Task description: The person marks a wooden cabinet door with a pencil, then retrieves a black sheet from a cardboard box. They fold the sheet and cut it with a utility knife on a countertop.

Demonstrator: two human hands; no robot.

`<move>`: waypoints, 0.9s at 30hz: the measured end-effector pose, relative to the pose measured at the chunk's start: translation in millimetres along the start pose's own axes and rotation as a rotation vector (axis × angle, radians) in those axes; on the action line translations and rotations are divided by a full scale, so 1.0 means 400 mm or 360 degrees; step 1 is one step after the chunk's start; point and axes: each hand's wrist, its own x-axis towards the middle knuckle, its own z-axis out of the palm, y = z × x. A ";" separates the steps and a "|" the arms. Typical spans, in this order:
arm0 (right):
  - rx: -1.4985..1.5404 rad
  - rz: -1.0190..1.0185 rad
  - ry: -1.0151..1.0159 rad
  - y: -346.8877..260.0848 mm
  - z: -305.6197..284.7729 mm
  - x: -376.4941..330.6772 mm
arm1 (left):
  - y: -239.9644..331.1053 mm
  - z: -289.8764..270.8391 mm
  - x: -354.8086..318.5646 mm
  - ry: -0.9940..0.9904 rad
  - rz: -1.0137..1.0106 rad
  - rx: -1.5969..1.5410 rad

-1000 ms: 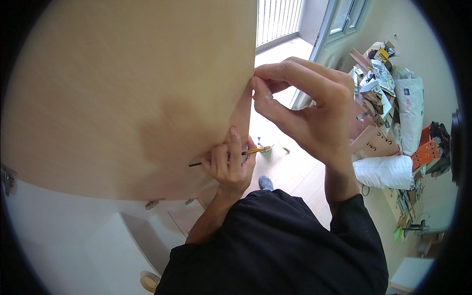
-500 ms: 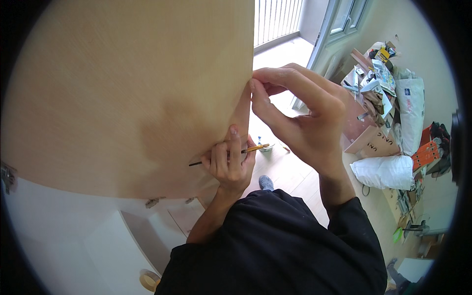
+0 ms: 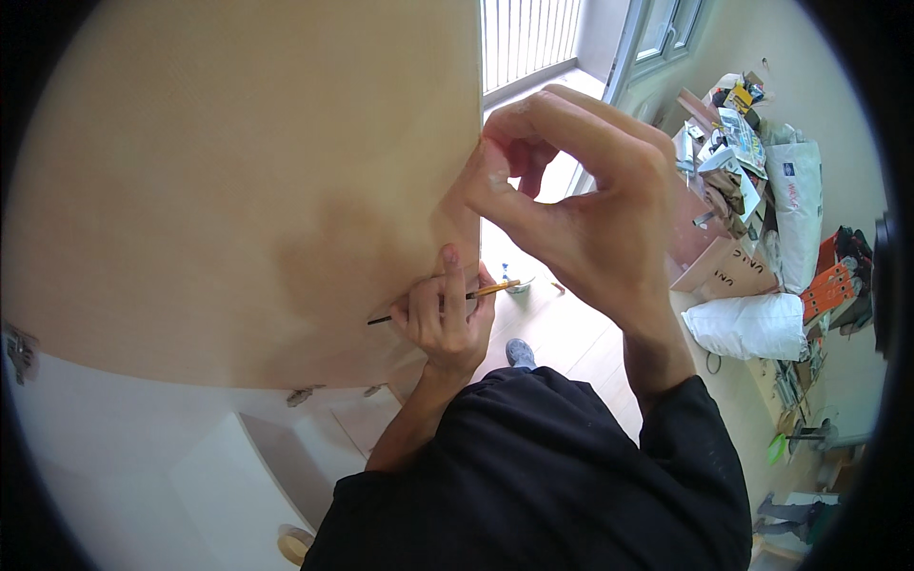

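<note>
A large pale wood-toned cupboard door (image 3: 238, 143) stands open on the left. My left hand (image 3: 443, 319) is low against its face, beside the right-hand edge, one finger stretched up. A slim brush (image 3: 490, 289) with a black end and an orange end lies across it, gripped by the curled fingers. Higher up, my right hand (image 3: 581, 190) meets the door's edge with thumb and fingers pinched together. Its thumb overlaps the door's face; whether anything small is between the fingertips is hidden.
Hinges (image 3: 300, 395) join the door to a white cabinet (image 3: 143, 447). A tape roll (image 3: 295, 544) lies at the bottom. Beyond are a small container (image 3: 517, 285) on the floor, stacked boards (image 3: 728, 269), white sacks (image 3: 747, 326), orange items (image 3: 826, 293) and another person's legs (image 3: 788, 514).
My right hand has shifted slightly left, its thumb now over the door's face. The left hand and brush have hardly moved. The other person's legs show more at lower right.
</note>
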 end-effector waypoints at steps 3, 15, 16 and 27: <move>0.0095 0.0014 0.0080 0.033 0.007 -0.017 | 0.003 0.000 0.002 0.0008 -0.0023 -0.0007; 0.1120 0.0591 0.0087 0.044 0.041 -0.064 | 0.005 -0.008 0.006 -0.0043 -0.0030 -0.0004; 0.1119 0.0571 0.0103 0.041 0.043 -0.063 | 0.004 -0.008 0.005 -0.0043 -0.0037 -0.0002; 0.1123 0.0630 0.0164 0.020 0.046 -0.053 | -0.003 -0.007 -0.002 -0.0017 -0.0022 -0.0059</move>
